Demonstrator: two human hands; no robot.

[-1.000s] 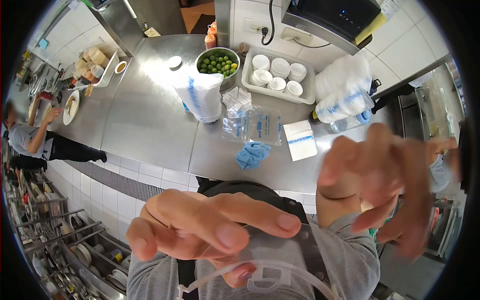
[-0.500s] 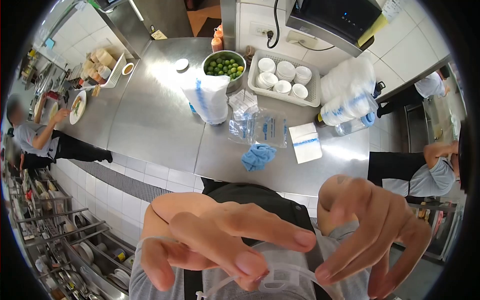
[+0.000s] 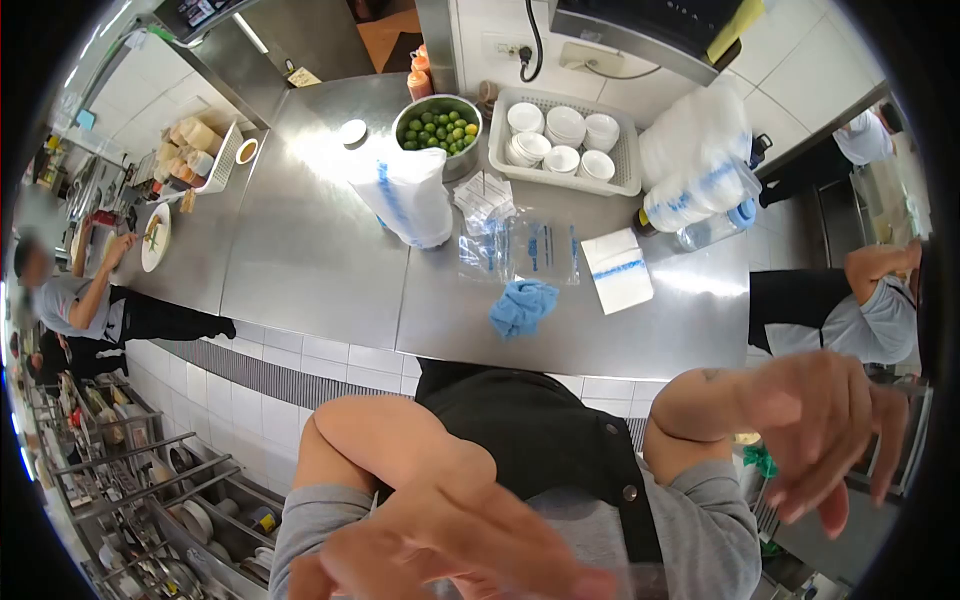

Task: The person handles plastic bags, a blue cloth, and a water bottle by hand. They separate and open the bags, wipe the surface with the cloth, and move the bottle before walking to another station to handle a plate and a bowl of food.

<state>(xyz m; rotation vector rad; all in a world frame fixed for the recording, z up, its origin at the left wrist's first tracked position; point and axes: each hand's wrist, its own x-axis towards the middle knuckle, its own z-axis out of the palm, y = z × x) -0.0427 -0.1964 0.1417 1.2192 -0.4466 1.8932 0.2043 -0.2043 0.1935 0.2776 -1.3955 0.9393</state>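
Observation:
My left hand (image 3: 450,545) is raised close to the camera at the bottom, blurred, its fingers partly stretched out and cut off by the lower edge. A faint clear strip shows by its fingertips. My right hand (image 3: 825,430) is lifted at the right, fingers apart and slightly curled, with nothing seen in it. Beyond my black apron (image 3: 520,430) lie a crumpled blue cloth (image 3: 523,307), a folded white napkin with a blue stripe (image 3: 617,270) and clear plastic wrappers (image 3: 540,250) on the steel counter (image 3: 460,340).
A bowl of limes (image 3: 437,130), a wrapped white stack (image 3: 405,200) and a basket (image 3: 630,170) of white cups stand at the back. Wrapped cups (image 3: 700,180) are at the right. One person (image 3: 85,300) handles a plate at left; another (image 3: 870,320) stands right.
Both hands have moved: my left hand down and nearer the bottom edge, my right hand to the right, away from the clear strip. The camera view has shifted slightly.

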